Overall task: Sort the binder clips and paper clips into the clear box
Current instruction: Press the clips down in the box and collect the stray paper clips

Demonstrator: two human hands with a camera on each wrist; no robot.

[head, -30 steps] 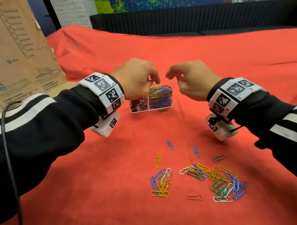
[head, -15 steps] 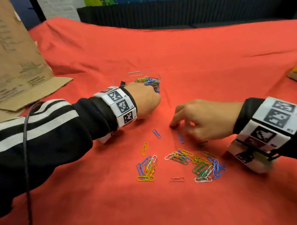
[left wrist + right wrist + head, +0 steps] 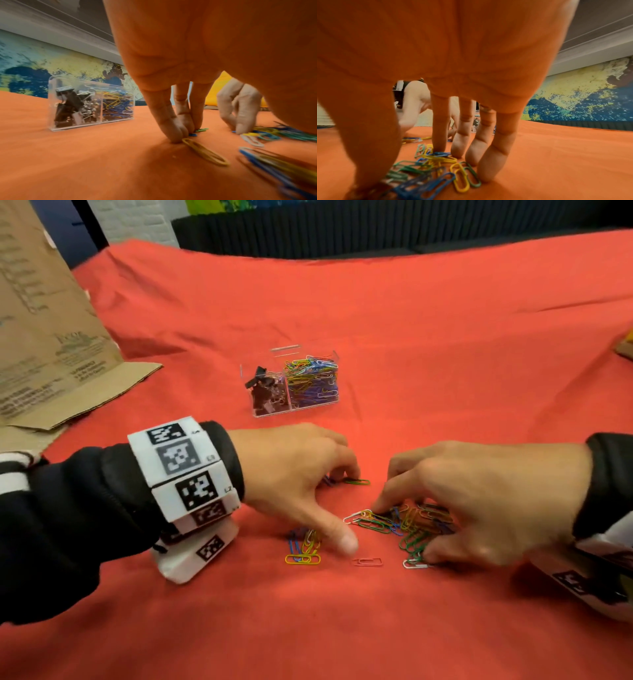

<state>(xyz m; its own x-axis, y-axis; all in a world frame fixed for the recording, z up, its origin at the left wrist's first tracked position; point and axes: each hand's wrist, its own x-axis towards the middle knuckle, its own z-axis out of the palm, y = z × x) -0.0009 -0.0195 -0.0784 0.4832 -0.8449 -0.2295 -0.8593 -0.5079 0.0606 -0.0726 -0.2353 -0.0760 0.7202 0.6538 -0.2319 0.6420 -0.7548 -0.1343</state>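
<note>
The clear box (image 3: pixel 310 405) (image 3: pixel 75 125) stands mid-cloth, black binder clips in its left compartment and coloured paper clips in its right. My left hand (image 3: pixel 346 510) (image 3: pixel 180 129) is in front of it, fingertips pressed to the cloth on a green clip (image 3: pixel 358 482), a blue clip and a yellow clip (image 3: pixel 205 152), thumb spread apart. My right hand (image 3: pixel 404 530) (image 3: pixel 423 166) arches over the main pile of paper clips (image 3: pixel 418 520) (image 3: pixel 436 169), with fingers (image 3: pixel 491 162) behind it and the thumb in front. Neither hand has lifted anything.
A smaller bunch of clips (image 3: pixel 305 546), a lone red clip (image 3: pixel 367 561) and a white clip (image 3: pixel 416 565) lie nearest me. A flattened cardboard sheet (image 3: pixel 51 354) covers the left of the red cloth. A dark ribbed panel (image 3: pixel 376 231) runs along the back.
Both hands have left the box and come down toward me onto the loose clips. The left hand followed the right, and the box now stands uncovered.
</note>
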